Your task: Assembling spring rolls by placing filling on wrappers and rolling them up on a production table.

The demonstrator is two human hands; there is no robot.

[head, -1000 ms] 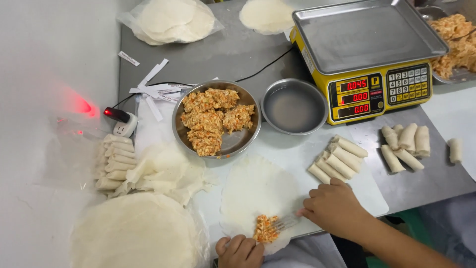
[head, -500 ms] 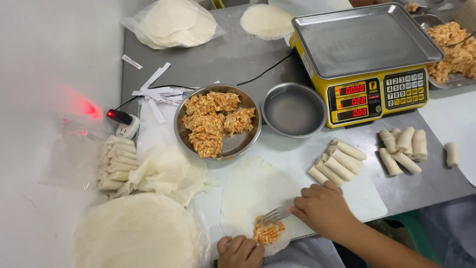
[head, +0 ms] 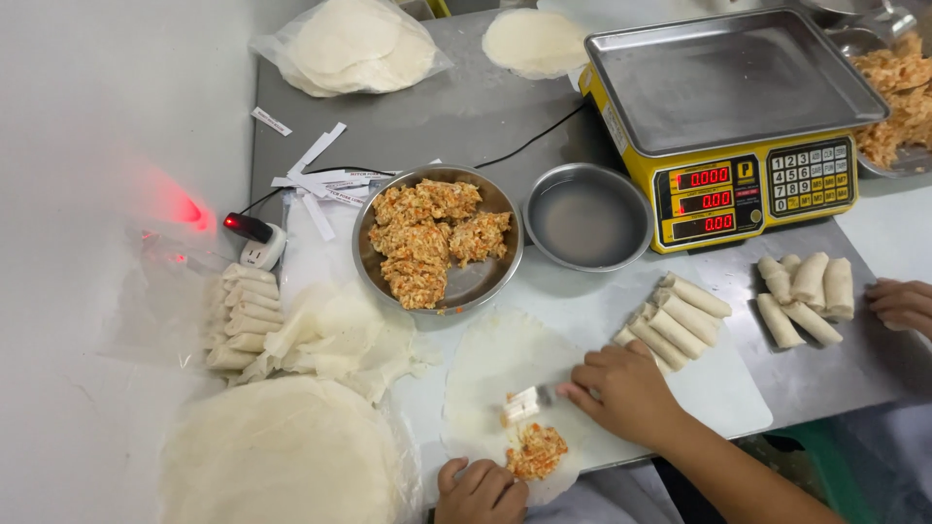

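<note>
Right hand [head: 626, 393] with grip clamped on one fork [head: 529, 401], left hand [head: 481, 490] with fingers curled pressing one round wrapper [head: 505, 364] on the surface [head: 437, 126], one filling mound [head: 536, 451] on it, two bowls, one [head: 437, 243] holding filling, one [head: 587, 215] holding clear liquid, one scale [head: 728, 116], roughly five rolls [head: 680, 320] beside the right hand.

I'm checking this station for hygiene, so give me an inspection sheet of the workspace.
Surface: steel table, white board under the work.
Job's things: round wrapper with a filling mound; bowl of filling; rolled pieces; wrapper stack.
Clutter: paper strips, torn wrapper scraps, empty steel bowl.
Hands: right hand holds a fork above the mound; left hand on the wrapper's near edge.
Cables: black cable running to a plug with red light.
Surroundings: yellow scale; another person's hand beside more rolls.
</note>
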